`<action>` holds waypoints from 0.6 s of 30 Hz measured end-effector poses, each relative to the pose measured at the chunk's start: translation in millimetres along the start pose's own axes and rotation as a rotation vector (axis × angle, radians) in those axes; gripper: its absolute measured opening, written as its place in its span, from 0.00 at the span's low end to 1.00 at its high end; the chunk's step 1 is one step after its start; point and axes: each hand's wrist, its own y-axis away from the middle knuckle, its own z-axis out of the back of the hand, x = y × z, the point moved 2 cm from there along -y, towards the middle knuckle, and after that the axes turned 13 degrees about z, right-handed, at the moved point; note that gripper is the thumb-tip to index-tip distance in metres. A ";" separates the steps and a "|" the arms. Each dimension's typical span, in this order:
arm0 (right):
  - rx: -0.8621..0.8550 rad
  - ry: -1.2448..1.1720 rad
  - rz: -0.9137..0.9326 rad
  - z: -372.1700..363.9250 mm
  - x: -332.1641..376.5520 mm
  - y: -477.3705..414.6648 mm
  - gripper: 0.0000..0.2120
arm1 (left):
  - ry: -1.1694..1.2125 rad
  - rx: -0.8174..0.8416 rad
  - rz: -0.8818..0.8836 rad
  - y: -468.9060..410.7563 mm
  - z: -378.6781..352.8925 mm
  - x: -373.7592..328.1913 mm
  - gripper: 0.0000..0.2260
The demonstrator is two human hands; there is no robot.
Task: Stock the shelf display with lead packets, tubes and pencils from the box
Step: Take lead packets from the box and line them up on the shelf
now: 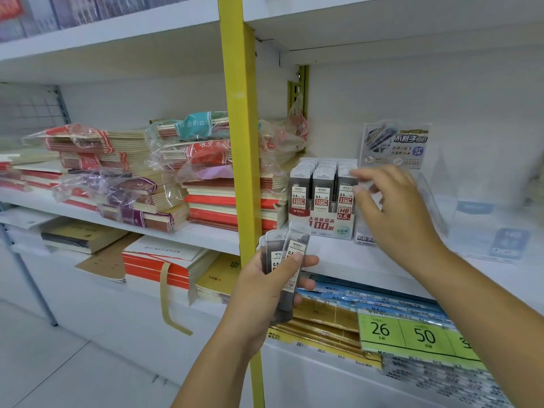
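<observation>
Though near display (326,223), packets (294,245) in left hand (262,293)

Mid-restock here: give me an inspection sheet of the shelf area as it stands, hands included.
Surface: white shelf, bare strip in front of the display.
Job's things: display box with three rows of lead packets; spare packets fanned out below it.
Clutter: plastic-wrapped notebook stacks left of the yellow post.
Grippers: left hand grips the spare packets; right hand at the right row, blurred, grip unclear.
Cables: nothing seen.
Surroundings: green number cards on the shelf below.
</observation>
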 end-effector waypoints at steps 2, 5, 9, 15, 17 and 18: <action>0.035 -0.208 -0.014 1.0 15.3 17.1 0.09 | -0.006 -0.002 -0.020 -1.5 -2.1 0.0 0.13; 0.151 -0.537 -0.128 -4.6 30.9 36.4 0.09 | -0.028 0.028 -0.051 -3.7 -7.1 0.4 0.12; 0.246 -0.760 -0.253 -14.9 36.7 44.4 0.17 | -0.060 0.054 -0.022 -3.4 -12.6 3.3 0.11; 0.064 -0.771 -0.318 -8.7 26.0 42.7 0.14 | 0.004 0.138 -0.017 -1.7 -16.3 5.5 0.21; -0.042 -0.793 -0.367 -3.4 18.5 39.2 0.12 | 0.049 0.131 0.015 -1.7 -15.9 5.1 0.20; -0.081 -0.789 -0.379 -0.8 15.8 37.6 0.11 | 0.068 0.118 0.031 -2.8 -14.8 5.3 0.17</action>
